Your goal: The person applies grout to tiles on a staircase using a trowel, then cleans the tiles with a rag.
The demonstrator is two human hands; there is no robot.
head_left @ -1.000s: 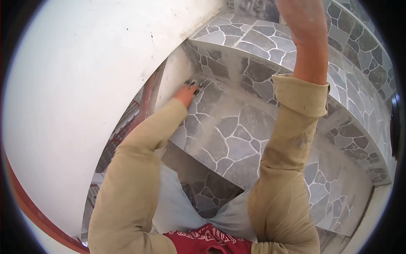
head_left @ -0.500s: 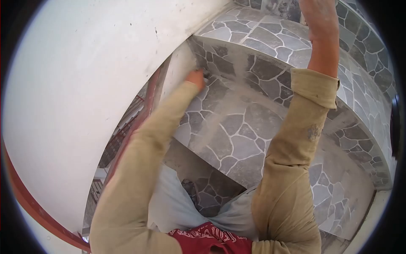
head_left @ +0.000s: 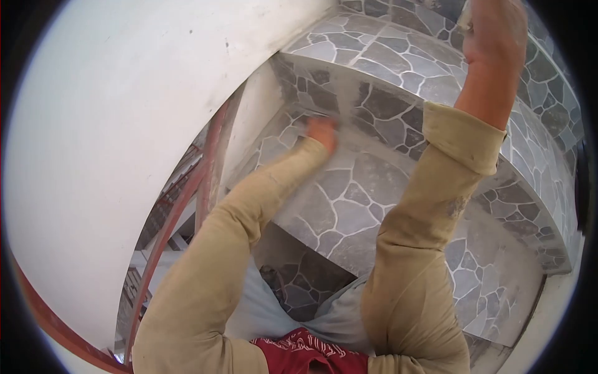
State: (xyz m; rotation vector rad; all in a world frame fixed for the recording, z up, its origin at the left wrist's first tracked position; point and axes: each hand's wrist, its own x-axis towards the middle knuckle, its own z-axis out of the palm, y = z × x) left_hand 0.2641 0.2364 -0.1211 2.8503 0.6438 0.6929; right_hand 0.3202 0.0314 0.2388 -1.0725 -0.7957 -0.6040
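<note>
My left hand (head_left: pixel 322 132) is over the back of a stone-patterned stair tread (head_left: pixel 349 193), right by the foot of the riser (head_left: pixel 386 115). Motion blurs its fingers, and I cannot tell whether something is under them. My right hand (head_left: pixel 496 31) reaches up over the higher step (head_left: pixel 405 53), at the top edge of the view, its fingers mostly cut off. A small pale patch shows at its left side. Both arms wear tan sleeves, the right cuff (head_left: pixel 464 137) rolled back. Greyish dust smears run along the tread and riser.
A white wall (head_left: pixel 137 112) fills the left side. Below it, a reddish-brown metal rail (head_left: pixel 171 218) borders an opening with more railings beyond. The tread's front edge drops to a lower, darker patterned step (head_left: pixel 305 283) between my knees. Curved steps rise at the right.
My left hand has moved right along the back of the tread, away from the wall-side corner. My right hand has shifted slightly right and lower in view. The view has tilted a little.
</note>
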